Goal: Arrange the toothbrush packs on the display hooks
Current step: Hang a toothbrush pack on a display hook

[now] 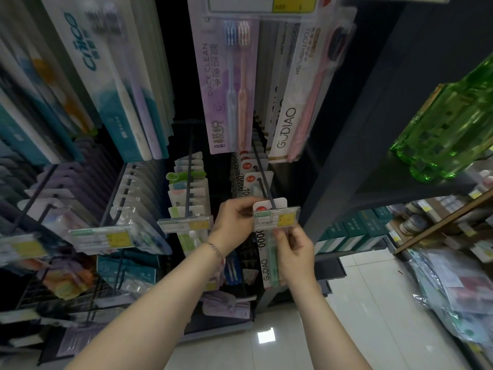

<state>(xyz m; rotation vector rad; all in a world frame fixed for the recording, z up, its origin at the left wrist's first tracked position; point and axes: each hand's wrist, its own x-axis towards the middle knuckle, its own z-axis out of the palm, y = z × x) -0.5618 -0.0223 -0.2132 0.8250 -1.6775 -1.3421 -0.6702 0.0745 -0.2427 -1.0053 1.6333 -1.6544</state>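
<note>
A white GUDIAO toothbrush pack (267, 263) with a green brush hangs at the front end of a dark display hook (262, 180), just behind the hook's clear price tag (276, 218). My left hand (234, 225) pinches the pack's top left corner beside the tag. My right hand (294, 252) grips the pack's right side lower down. More packs of the same kind (252, 172) hang further back on this hook.
Neighbouring hooks carry other packs, one with a price tag (185, 224) just left of my left hand. Larger packs (229, 84) hang on the row above. A green bottle (450, 121) stands on a dark shelf at right. Bagged goods (453, 284) lie on the tiled floor.
</note>
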